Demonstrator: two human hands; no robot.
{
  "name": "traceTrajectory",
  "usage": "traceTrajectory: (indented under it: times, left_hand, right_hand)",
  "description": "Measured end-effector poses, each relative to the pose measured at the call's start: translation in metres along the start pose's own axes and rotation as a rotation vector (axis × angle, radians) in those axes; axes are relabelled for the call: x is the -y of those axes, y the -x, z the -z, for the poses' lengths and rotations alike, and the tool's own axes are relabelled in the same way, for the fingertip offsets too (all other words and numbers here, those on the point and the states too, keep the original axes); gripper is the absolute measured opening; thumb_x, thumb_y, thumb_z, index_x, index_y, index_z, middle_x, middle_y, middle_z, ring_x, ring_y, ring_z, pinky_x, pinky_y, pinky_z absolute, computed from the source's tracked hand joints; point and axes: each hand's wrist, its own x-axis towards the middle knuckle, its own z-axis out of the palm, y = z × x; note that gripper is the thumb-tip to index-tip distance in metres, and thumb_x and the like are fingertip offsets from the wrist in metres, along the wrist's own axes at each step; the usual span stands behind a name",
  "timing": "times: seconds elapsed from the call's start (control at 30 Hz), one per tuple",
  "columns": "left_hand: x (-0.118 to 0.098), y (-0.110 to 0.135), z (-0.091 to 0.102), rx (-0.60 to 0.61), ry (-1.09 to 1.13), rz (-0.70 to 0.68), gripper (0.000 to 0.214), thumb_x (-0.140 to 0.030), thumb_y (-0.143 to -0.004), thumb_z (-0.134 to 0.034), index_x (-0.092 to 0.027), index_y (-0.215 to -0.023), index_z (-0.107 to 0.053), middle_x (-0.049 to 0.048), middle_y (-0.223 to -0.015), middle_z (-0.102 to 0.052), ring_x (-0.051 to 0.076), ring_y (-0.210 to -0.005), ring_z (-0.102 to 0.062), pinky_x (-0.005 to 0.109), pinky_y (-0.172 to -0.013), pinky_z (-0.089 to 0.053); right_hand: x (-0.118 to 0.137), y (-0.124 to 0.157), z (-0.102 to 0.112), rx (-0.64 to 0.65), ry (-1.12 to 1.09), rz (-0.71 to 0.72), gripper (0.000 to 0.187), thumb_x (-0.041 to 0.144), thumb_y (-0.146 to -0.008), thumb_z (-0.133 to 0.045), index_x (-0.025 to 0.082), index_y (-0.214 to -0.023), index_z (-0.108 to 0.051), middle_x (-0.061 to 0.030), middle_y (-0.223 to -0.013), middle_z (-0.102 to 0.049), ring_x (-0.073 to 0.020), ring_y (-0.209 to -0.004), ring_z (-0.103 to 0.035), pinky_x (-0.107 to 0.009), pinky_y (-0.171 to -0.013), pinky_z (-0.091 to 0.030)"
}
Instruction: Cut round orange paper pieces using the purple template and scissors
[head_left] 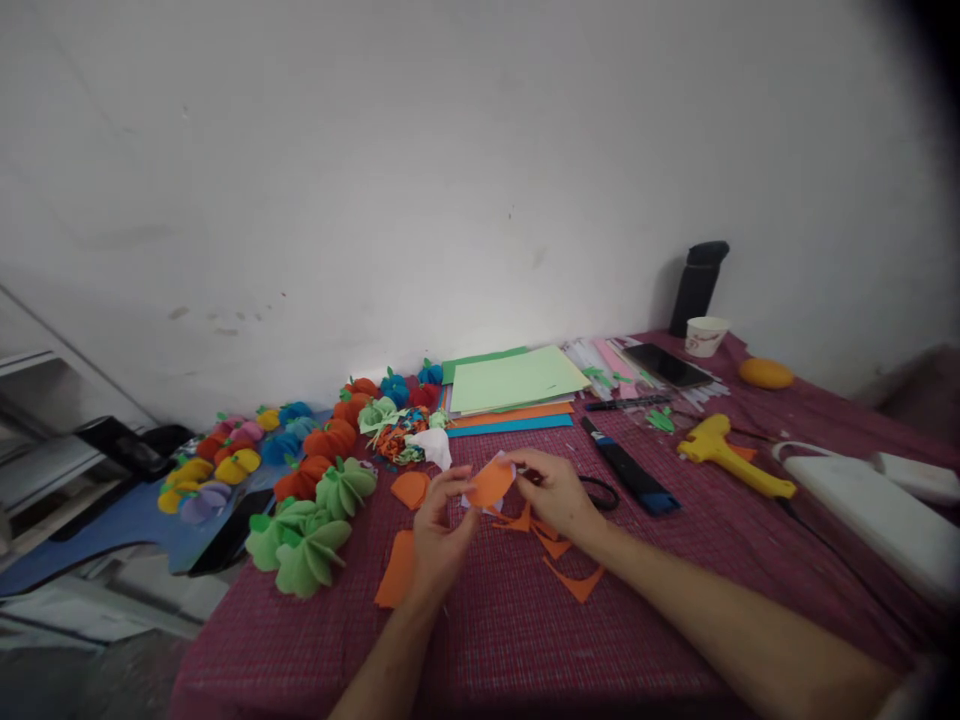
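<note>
Between my two hands, just above the table, is a piece of orange paper [493,482] with some white paper under it. My left hand [442,525] pinches its left edge between thumb and fingers. At its upper right edge, my right hand [553,490] grips it with the fingertips. Orange paper scraps [577,580] lie below and beside my right hand. Left of my left hand are a cut orange paper piece [410,489] and a small stack of orange paper [396,572]. A black-handled loop [600,493], perhaps scissors, is partly hidden behind my right hand.
Colourful paper pumpkins [304,480] crowd the left side. Behind my hands lie coloured paper sheets [517,380] and a pile of shredded paper [405,435]. To the right are a yellow glue gun [731,458], a dark pouch [630,468], a phone [666,365], a paper cup [706,337] and a black bottle [696,290].
</note>
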Motion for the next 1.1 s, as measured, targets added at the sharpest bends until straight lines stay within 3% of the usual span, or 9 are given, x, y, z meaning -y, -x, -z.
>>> traceTrajectory:
  times: [0.13,0.37,0.47,0.7,0.9,1.1]
  left_hand:
    - [-0.010,0.003,0.002,-0.040,-0.145,0.013,0.016,-0.019,-0.068,-0.066,-0.024,-0.082,-0.070,0.0074,-0.100,-0.063,0.022,-0.099,-0.055,0.036,-0.093,-0.037]
    - [-0.005,0.001,0.000,-0.140,-0.064,0.195,0.009,-0.026,-0.067,-0.068,-0.023,-0.074,-0.072,0.0049,-0.079,-0.068,0.019,-0.080,-0.058,0.030,-0.080,-0.043]
    - [-0.002,0.001,-0.001,-0.153,-0.116,0.199,0.009,-0.026,-0.069,-0.065,-0.022,-0.074,-0.071,0.0047,-0.082,-0.068,0.018,-0.080,-0.059,0.028,-0.077,-0.043]
    - [0.003,0.000,-0.001,-0.149,-0.069,0.245,0.033,-0.020,-0.066,-0.065,-0.022,-0.099,-0.067,0.0040,-0.090,-0.067,0.015,-0.076,-0.058,0.024,-0.072,-0.043]
    - [0.004,-0.001,-0.001,-0.174,0.012,0.354,0.021,-0.029,-0.068,-0.065,-0.018,-0.084,-0.071,0.0033,-0.080,-0.068,0.016,-0.074,-0.058,0.026,-0.071,-0.044]
    - [0.001,-0.002,-0.003,-0.195,0.009,0.361,0.019,-0.033,-0.067,-0.066,-0.017,-0.075,-0.071,0.0013,-0.069,-0.065,0.014,-0.066,-0.055,0.023,-0.065,-0.043]
  right_hand:
    - [0.002,-0.002,0.004,-0.003,0.056,0.006,0.033,0.008,-0.072,-0.048,0.021,-0.095,-0.067,-0.0045,-0.094,-0.070,-0.0160,-0.082,-0.063,-0.028,-0.072,-0.049]
    - [0.003,-0.006,0.011,0.044,0.138,0.005,0.027,0.017,-0.083,-0.047,0.021,-0.101,-0.067,-0.0050,-0.093,-0.070,-0.0157,-0.084,-0.063,-0.027,-0.075,-0.048]
    - [0.001,-0.008,0.012,0.067,0.169,0.000,0.026,0.019,-0.084,-0.047,0.020,-0.100,-0.068,-0.0047,-0.089,-0.070,-0.0156,-0.081,-0.063,-0.027,-0.073,-0.047]
    - [0.007,-0.009,0.014,0.151,0.207,-0.066,0.024,0.028,-0.085,-0.048,0.019,-0.091,-0.069,-0.0044,-0.081,-0.069,-0.0154,-0.075,-0.061,-0.025,-0.069,-0.044]
    - [0.001,-0.011,0.014,0.242,0.210,-0.067,0.028,0.034,-0.085,-0.049,0.018,-0.080,-0.071,-0.0038,-0.073,-0.063,-0.0146,-0.072,-0.057,-0.024,-0.067,-0.042]
    - [-0.005,-0.009,0.010,0.301,0.094,-0.117,0.029,0.036,-0.084,-0.048,0.017,-0.081,-0.070,-0.0022,-0.074,-0.066,-0.0150,-0.069,-0.058,-0.024,-0.065,-0.042]
